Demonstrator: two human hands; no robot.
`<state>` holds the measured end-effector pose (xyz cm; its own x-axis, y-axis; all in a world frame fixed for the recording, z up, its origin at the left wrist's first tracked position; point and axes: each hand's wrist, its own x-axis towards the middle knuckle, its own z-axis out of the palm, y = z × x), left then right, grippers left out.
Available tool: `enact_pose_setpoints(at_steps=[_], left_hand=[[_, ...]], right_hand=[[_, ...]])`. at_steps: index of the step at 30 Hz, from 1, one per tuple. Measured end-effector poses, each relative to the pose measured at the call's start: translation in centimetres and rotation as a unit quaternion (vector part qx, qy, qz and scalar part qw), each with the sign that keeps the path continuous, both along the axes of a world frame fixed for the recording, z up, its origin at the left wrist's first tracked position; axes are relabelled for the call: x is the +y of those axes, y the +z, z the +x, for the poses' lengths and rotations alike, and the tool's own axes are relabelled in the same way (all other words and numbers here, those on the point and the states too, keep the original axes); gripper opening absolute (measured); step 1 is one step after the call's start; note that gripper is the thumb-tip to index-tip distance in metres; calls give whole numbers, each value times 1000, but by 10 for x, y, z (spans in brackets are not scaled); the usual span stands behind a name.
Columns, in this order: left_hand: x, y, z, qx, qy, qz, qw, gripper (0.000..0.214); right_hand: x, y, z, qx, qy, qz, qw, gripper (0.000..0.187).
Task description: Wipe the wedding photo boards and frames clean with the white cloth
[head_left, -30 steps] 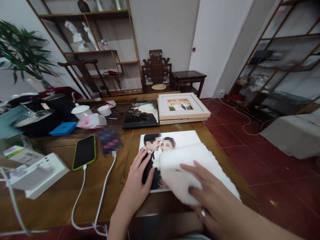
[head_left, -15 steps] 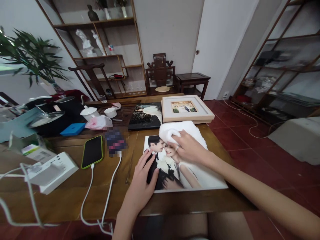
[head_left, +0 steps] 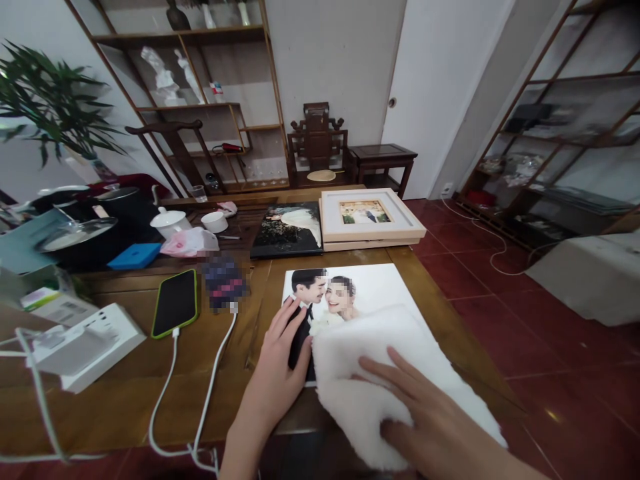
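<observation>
Left fingers (head_left: 287,313) spread on the photo (head_left: 383,285), right fingers (head_left: 389,373) curled on the cloth (head_left: 363,350)

The left fingers are laid wide on the photo's left edge, with the thumb held apart; nothing is gripped by them. The right fingers are partly bent, and a loose fold of the white cloth is held between them and the thumb. How tightly it is held cannot be told.

The photo, a print of two people, is laid face up near the front of the counter (head_left: 125,407). Its lower right part is covered by the cloth, which is also draped past the near edge of the counter.

Behind the photo, well apart from the fingers, a black panel (head_left: 285,233) with a picture is set flat just beside a pale wooden frame (head_left: 360,237).

To the left of the photo, a phone (head_left: 175,303) in a green case is placed, with a white cable (head_left: 168,370) plugged into it. Beside the phone, a dark item (head_left: 223,283) is too pixelated to be identified; a second cable (head_left: 217,360) is joined to it. Farther left, a white box (head_left: 115,340) is seen. Behind these, a blue block (head_left: 134,255), a pink bag (head_left: 190,241), a teapot (head_left: 169,221), a cup (head_left: 215,222) and a lidded pan (head_left: 83,245) are grouped.
</observation>
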<state>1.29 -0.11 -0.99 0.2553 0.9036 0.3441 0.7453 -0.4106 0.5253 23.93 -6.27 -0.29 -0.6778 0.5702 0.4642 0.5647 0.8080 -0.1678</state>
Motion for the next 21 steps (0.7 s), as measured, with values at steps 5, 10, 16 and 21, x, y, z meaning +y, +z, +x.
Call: enact_pose_setpoints(at_steps=[5, 10, 16, 21], left_hand=[[0, 0, 1, -4, -2, -1, 1000, 41], [-1, 1, 0, -7, -2, -16, 1000, 43], [-2, -1, -1, -22, 2, -30, 999, 41], [-2, 0, 0, -41, -5, -26, 999, 41]], right_hand=[[40, 38, 2, -35, -42, -136, 989, 23], [107, 43, -15, -56, -99, -108, 988, 22], [142, 44, -34, -75, -103, -102, 987, 20], [96, 41, -34, -72, -95, -127, 985, 23]])
